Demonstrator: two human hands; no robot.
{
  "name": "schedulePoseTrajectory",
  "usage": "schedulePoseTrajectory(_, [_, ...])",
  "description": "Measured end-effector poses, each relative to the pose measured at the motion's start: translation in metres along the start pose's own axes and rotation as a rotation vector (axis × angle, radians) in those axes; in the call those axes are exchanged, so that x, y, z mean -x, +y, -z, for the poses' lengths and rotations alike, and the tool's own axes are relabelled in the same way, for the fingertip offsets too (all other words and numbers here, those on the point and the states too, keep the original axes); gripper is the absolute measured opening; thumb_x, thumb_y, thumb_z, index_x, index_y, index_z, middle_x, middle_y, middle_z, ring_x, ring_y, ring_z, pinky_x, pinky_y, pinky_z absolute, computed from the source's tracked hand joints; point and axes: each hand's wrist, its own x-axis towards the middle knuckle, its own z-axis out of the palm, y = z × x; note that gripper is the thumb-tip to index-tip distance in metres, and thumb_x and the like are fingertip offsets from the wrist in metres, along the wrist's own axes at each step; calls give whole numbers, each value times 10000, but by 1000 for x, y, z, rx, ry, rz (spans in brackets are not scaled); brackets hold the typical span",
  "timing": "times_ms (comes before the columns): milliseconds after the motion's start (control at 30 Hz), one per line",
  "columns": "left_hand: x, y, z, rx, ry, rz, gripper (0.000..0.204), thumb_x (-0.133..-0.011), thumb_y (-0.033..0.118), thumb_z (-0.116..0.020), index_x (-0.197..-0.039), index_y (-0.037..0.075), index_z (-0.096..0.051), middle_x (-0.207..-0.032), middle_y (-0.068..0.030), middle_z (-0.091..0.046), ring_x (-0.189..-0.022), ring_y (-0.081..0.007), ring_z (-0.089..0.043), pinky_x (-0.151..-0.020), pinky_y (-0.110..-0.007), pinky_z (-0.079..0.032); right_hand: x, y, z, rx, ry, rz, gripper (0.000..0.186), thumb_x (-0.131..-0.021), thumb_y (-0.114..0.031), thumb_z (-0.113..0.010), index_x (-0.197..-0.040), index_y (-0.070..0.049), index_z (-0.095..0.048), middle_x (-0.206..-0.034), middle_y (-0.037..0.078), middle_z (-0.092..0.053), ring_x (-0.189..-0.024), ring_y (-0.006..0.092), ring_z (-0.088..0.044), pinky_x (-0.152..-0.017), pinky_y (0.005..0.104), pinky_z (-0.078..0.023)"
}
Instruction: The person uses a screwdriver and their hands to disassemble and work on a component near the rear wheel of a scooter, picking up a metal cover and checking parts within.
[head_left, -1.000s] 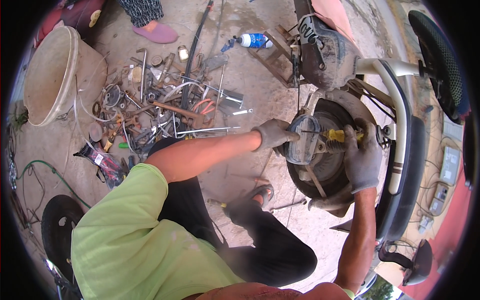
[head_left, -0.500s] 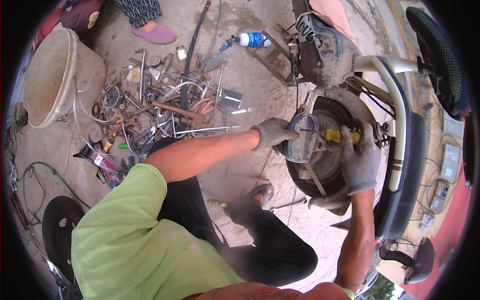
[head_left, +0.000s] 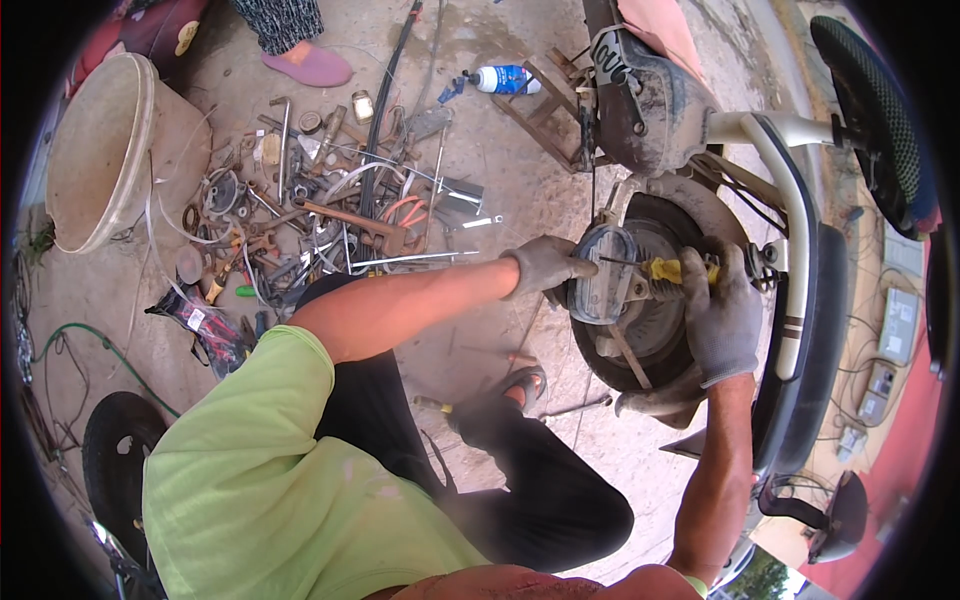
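In my gloved right hand [head_left: 722, 318] is a screwdriver [head_left: 662, 270] with a yellow handle. Its thin shaft points left across an oval metal housing [head_left: 606, 285] on the wheel hub. My gloved left hand [head_left: 548, 268] grips the housing's left edge, its fingertips close to the screwdriver's tip; some of those fingers are hidden behind the edge. Under the housing is a wheel with a black tyre [head_left: 592, 365], and a coil spring [head_left: 665, 291] shows beside the yellow handle. What the tip touches is too small to tell.
Hand tools and metal parts lie heaped around a rusty hammer [head_left: 375, 228] at left, near a big tub [head_left: 102, 160]. A blue-and-white bottle [head_left: 505, 79] lies beside a metal frame [head_left: 540, 118]. The vehicle's white tube [head_left: 790, 260] runs along the right. Another person's pink shoe [head_left: 310, 67] is at top.
My right hand has turned slightly on the yellow screwdriver handle, and its wrist has shifted a little to the right. The left hand stays at the housing's edge.
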Motion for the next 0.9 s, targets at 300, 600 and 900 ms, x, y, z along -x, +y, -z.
schedulePoseTrajectory(300, [-2, -6, 5, -50, 14, -44, 494, -956, 452, -726, -1166, 7, -767, -1091, -116, -768, -1054, -215, -714, -935, -380, -544, -4, -8, -3, -66, 36, 15, 474, -1034, -241, -651, -1422, 19, -572, -1212, 316, -702, -1117, 463, -705, -948, 485, -566])
schedulePoseTrajectory(600, [9, 8, 11, 240, 42, -15, 411, -1029, 372, -684, -1089, -33, -723, -999, -144, -758, -776, -233, -769, -668, -360, -636, -1, 12, -2, -156, 78, 324, 471, -1015, -243, -699, -1380, 26, -570, -1179, 309, -708, -1081, 481, -703, -921, 507, -558])
schedulePoseTrajectory(900, [18, 12, 19, 307, -6, 28, 425, -1035, 369, -657, -1115, -45, -711, -922, -172, -768, -753, -272, -779, -689, -375, -642, 11, 7, 4, -172, 0, 129, 380, -1003, -269, -716, -1249, 0, -609, -1073, 286, -723, -999, 488, -702, -844, 516, -555])
